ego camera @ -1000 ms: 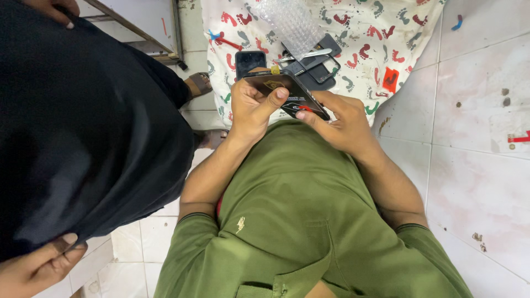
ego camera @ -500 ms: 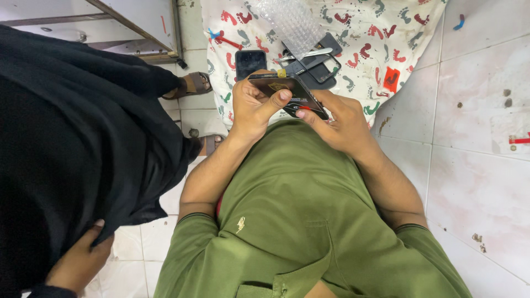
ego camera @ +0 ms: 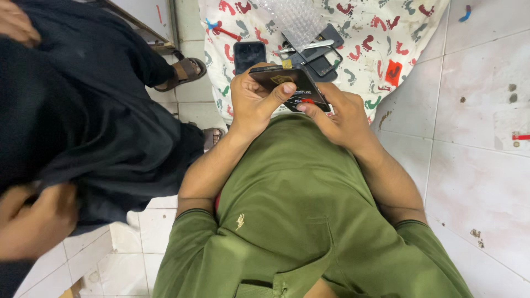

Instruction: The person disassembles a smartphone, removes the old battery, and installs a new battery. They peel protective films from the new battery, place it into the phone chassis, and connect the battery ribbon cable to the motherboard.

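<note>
Bystander: person in black clothes (ego camera: 83,121) at 9 o'clock, brown sandal (ego camera: 185,70) near the cloth, crowding that side.

Left hand (ego camera: 254,105): fingers wrapped round the dark flat phone with its back off (ego camera: 287,85), thumb pressing its surface.

Phone: just above the lap, top centre. Probably light, stiff, kinda fragile inside, so grip the edges.

Right hand (ego camera: 339,116): fingers curled under the phone's right side, thumb on top.

Clutter: at 12 o'clock, a second black phone (ego camera: 249,55), dark frames (ego camera: 320,55) and clear bubble wrap (ego camera: 298,19) on the white printed cloth (ego camera: 397,33).

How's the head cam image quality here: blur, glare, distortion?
Head view: even, soft light; left hand, right hand and the opened phone fairly sharp; another person's hand at lower left blurred; bubble wrap shows glare; wide-angle bends floor tile lines.
</note>
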